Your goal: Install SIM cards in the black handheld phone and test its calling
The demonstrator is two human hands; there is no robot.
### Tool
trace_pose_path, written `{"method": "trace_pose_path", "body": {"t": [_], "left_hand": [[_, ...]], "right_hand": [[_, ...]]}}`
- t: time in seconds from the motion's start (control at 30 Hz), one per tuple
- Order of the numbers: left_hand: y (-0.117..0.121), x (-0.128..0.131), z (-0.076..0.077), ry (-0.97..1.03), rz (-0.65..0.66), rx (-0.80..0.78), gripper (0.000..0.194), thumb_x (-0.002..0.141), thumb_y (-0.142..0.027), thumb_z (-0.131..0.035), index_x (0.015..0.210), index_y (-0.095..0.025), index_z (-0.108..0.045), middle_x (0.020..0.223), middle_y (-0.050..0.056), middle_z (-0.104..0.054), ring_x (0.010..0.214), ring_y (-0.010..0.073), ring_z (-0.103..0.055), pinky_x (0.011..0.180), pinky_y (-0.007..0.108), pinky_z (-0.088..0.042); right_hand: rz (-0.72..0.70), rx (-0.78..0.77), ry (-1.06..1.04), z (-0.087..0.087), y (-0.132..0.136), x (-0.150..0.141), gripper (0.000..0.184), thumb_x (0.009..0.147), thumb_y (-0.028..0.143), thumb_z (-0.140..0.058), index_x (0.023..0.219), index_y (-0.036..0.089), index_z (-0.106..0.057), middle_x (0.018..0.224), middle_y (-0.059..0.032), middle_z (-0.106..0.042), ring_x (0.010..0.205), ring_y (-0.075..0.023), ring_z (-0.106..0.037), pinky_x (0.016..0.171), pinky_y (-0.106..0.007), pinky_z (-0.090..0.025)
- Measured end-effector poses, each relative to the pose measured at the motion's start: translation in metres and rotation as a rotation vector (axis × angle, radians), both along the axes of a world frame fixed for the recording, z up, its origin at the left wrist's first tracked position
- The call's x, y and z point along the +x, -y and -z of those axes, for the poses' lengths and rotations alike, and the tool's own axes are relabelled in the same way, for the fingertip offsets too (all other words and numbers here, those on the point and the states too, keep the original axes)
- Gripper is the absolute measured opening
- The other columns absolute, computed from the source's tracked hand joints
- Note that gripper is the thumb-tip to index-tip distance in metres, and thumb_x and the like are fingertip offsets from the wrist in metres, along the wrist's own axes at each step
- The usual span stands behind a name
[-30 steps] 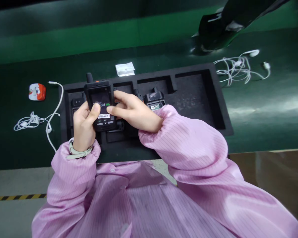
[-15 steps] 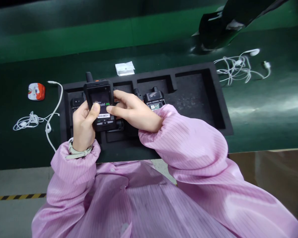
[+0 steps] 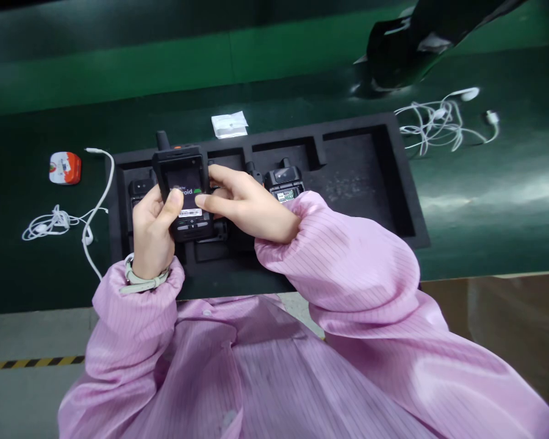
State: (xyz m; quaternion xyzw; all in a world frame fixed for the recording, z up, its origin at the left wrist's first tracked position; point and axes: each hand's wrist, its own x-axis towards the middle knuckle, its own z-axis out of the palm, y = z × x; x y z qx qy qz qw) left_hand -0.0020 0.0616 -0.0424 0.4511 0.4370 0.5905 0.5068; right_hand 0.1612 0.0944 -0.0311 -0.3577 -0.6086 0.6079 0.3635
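A black handheld radio phone with a stub antenna is held between both hands above a black foam tray. Its lit screen shows part of an Android logo, and a white barcode label sits below. My left hand wraps its left side, thumb on the screen. My right hand grips the right side, thumb near the screen's lower right; the fingers behind the device are hidden. Other black radios lie in the tray, one with its back open right of my right hand and another partly covered by my left.
White earphones lie tangled at right, with another bundle at left beside a white cable. A red and white box rests on the left. Behind the tray is a white packet; a black stand rises at back right.
The view has shifted very slightly. Both hands keep the same hold on the radio phone, and its screen looks the same.
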Motion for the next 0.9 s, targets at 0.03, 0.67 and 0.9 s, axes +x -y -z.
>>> {"method": "trace_pose_path", "body": {"t": [0.03,0.67,0.9], "left_hand": [[0.0,0.0,0.0002,-0.001,-0.001,0.003,0.014,0.09,-0.033,-0.076,0.095,-0.021,-0.082,0.09,0.005,-0.081,0.108,0.0283,-0.076,0.094,0.038,-0.063],[0.0003,0.0007,0.0004,-0.042,-0.022,-0.014,0.019,0.088,-0.039,-0.077,0.094,-0.021,-0.079,0.092,0.007,-0.08,0.11,0.0299,-0.075,0.094,0.039,-0.063],[0.0008,0.0014,-0.0008,-0.039,-0.018,-0.023,0.019,0.088,-0.039,-0.077,0.093,-0.021,-0.079,0.093,0.007,-0.08,0.11,0.0296,-0.074,0.093,0.038,-0.063]], "right_hand": [[0.0,-0.001,0.0,-0.0002,0.0,0.0,0.019,0.088,0.024,-0.064,0.083,0.02,-0.045,0.079,0.0058,-0.049,0.054,-0.0033,-0.034,0.049,-0.022,-0.026],[-0.008,-0.009,0.004,-0.001,0.0004,0.0007,0.018,0.087,0.026,-0.065,0.087,0.02,-0.048,0.082,0.0047,-0.053,0.057,-0.0053,-0.037,0.052,-0.023,-0.029],[-0.002,-0.001,0.019,-0.0013,0.0004,0.0004,0.018,0.088,0.025,-0.066,0.088,0.02,-0.049,0.084,0.0042,-0.054,0.057,-0.0052,-0.038,0.052,-0.023,-0.029]]}}
